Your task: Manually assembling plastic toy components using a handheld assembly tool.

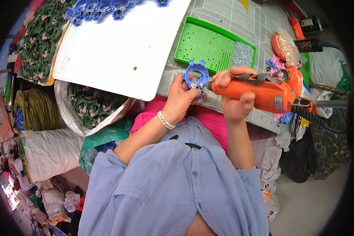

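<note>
Blue plastic ring (203, 80) | left hand (179, 94): fingers pinching it | right hand (234, 107): fingers wrapping orange power driver (259, 93) | best kept square-on

power screwdriver (259, 94), parts tray (204, 43) and sacks (51, 153) show a workshop.

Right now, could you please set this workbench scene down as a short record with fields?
Left grip: closed on a blue ring-shaped part
Right grip: around an orange power tool
Tool tip: directed at the blue part; contact unclear
Green tray: perforated, beyond the blue part; small grey pieces gathered at its right end
White board: left of the tray; more blue parts along its far edge
White sack: open, at the board's near side; dark green pieces with pink flowers inside
</note>
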The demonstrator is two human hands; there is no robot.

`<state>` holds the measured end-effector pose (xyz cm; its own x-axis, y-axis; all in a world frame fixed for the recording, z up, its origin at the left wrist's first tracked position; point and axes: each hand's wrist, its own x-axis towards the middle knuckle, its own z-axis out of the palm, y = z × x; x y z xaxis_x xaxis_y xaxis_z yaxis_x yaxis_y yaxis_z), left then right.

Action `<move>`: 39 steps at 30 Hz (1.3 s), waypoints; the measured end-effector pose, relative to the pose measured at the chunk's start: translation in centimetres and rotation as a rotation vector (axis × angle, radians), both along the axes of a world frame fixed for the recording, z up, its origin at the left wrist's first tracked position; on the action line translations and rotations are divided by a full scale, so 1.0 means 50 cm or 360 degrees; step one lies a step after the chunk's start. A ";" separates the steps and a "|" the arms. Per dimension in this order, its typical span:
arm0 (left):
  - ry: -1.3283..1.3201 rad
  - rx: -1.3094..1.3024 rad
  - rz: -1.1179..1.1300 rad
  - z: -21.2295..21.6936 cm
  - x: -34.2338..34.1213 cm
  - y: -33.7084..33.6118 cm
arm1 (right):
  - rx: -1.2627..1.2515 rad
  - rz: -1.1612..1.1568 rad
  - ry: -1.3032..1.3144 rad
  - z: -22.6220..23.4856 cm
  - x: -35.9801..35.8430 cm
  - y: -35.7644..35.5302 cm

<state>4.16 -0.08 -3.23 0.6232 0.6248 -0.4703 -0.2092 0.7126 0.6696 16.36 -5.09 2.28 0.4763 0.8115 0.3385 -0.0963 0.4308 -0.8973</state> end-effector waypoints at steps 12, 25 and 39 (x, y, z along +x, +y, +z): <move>0.0037 0.0026 -0.0027 0.002 -0.003 -0.006 | -0.0017 -0.0021 0.0033 -0.007 -0.008 -0.006; -0.0058 -0.0074 0.0072 0.004 -0.004 -0.011 | -0.0059 0.0065 0.0076 -0.009 -0.011 -0.008; -0.0035 -0.0027 -0.0066 -0.007 -0.007 -0.002 | 0.0158 -0.0370 0.0114 -0.032 0.110 0.075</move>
<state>3.81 -0.17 -3.59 0.6587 0.5902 -0.4666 -0.1935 0.7322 0.6530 21.86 -1.34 0.70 0.6717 0.6418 0.3700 -0.0459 0.5346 -0.8439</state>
